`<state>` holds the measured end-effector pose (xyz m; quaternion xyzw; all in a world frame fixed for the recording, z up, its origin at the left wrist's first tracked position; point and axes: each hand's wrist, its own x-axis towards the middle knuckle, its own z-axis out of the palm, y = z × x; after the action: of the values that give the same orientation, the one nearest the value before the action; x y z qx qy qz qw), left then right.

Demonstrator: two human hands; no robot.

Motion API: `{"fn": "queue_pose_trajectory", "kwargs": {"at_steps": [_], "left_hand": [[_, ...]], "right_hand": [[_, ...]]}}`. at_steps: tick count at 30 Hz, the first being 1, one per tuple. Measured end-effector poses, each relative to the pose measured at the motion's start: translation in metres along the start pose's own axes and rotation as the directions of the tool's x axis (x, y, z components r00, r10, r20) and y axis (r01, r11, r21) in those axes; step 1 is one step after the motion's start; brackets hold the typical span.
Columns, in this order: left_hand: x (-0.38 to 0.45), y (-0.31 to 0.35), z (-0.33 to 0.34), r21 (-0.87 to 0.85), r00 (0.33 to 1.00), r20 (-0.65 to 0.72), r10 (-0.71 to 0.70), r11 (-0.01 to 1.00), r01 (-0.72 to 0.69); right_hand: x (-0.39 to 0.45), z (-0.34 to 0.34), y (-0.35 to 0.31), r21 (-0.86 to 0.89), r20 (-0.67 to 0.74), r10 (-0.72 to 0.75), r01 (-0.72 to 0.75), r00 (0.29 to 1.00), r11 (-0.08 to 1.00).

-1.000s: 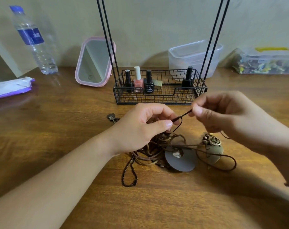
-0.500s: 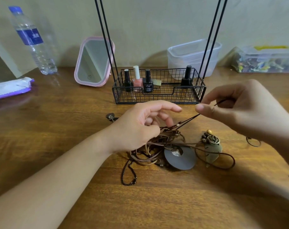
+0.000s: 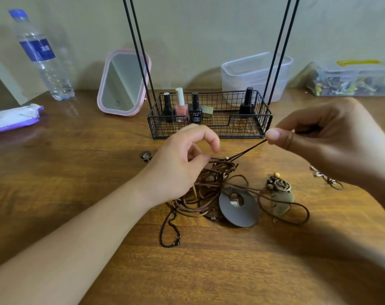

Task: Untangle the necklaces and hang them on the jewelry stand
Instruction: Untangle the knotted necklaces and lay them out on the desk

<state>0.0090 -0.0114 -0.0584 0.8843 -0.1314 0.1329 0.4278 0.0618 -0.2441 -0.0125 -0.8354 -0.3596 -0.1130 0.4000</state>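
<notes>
A tangle of brown cord necklaces lies on the wooden counter, just in front of the wire-basket jewelry stand. The right hand pinches one dark cord and draws it taut out of the knot; the left hand hovers over the pile, fingers loosely curled, holding nothing visible. Nothing hangs on the stand's rods as far as the view reaches, so the task looks barely begun. A grey disc pendant, a brass pendant and a beaded chain remain snarled. Nail polish bottles, a pink mirror and a water bottle stand behind
</notes>
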Motion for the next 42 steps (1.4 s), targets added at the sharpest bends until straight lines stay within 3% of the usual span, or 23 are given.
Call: {"fn": "queue_pose_trajectory", "kwargs": {"at_steps": [3,14,21,27,31,38,42], "left_hand": [[0.000,0.000,0.002,0.130,0.995,0.000,0.097,0.987,-0.096],[-0.003,-0.002,0.003,0.272,0.991,0.038,0.130,0.953,-0.136],[-0.002,-0.002,0.006,0.174,0.993,0.010,0.120,0.977,-0.120],[-0.003,0.003,0.009,0.041,0.989,-0.115,0.091,0.995,-0.087],[-0.006,0.006,0.014,0.006,0.993,-0.003,0.118,0.993,-0.118],[-0.005,0.006,0.018,-0.078,0.990,-0.022,0.137,0.987,-0.138],[-0.007,0.009,0.016,-0.068,0.992,0.095,0.081,0.995,-0.075]], "right_hand": [[0.000,-0.002,0.002,0.013,-0.034,-0.004,0.005,0.999,1.000],[-0.001,-0.003,0.005,0.054,-0.036,-0.062,0.064,0.997,0.996],[-0.004,-0.001,-0.005,0.201,0.070,-0.150,0.133,0.986,0.971],[-0.001,0.004,0.007,0.235,0.109,-0.109,0.081,0.988,0.969],[-0.001,0.007,0.009,0.295,0.081,-0.082,0.055,0.993,0.954],[-0.002,0.011,0.003,0.342,0.036,-0.079,0.062,0.996,0.938],[-0.003,0.013,-0.001,0.379,0.017,-0.045,0.035,0.999,0.925]]}}
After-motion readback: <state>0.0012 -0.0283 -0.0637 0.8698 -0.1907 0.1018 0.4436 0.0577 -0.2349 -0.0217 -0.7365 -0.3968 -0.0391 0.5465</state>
